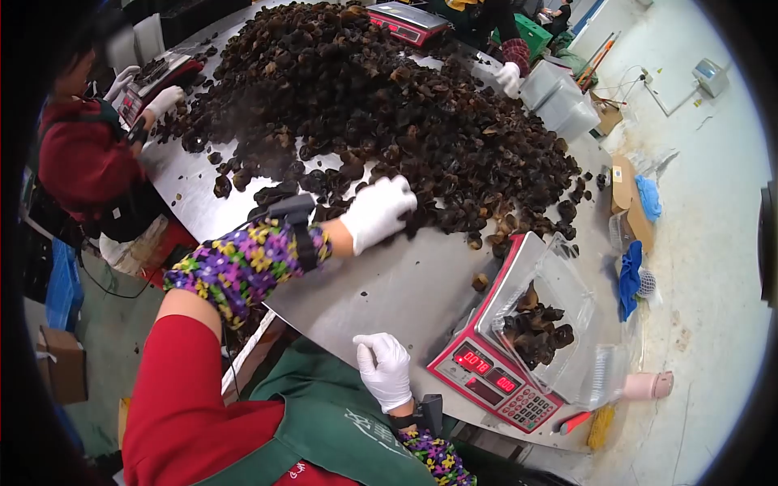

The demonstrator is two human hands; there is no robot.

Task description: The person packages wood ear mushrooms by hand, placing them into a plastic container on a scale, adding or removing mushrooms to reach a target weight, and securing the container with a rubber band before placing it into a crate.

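Note:
My left hand (379, 215), in a white glove, reaches over the near edge of a big heap of dark brown, cupped pieces that look like mushrooms (356, 97). Its fingers curl down against them, and what they grip is hidden. Close to my apron at the table's near edge, my right hand (382, 371), also gloved, is closed with nothing visible in it. To its right stands a red scale (494, 381) reading 0.078. On the scale a clear plastic container (567, 356), its lid raised, holds several of the dark mushrooms (539, 332).
A metal table (348, 300) carries the heap. A co-worker (89, 162) stands at the left by another scale (154, 85); another co-worker's gloved hand (508, 78) is at the far right. Stacked clear containers (559, 101) and a red-handled tool (574, 422) lie along the right edge.

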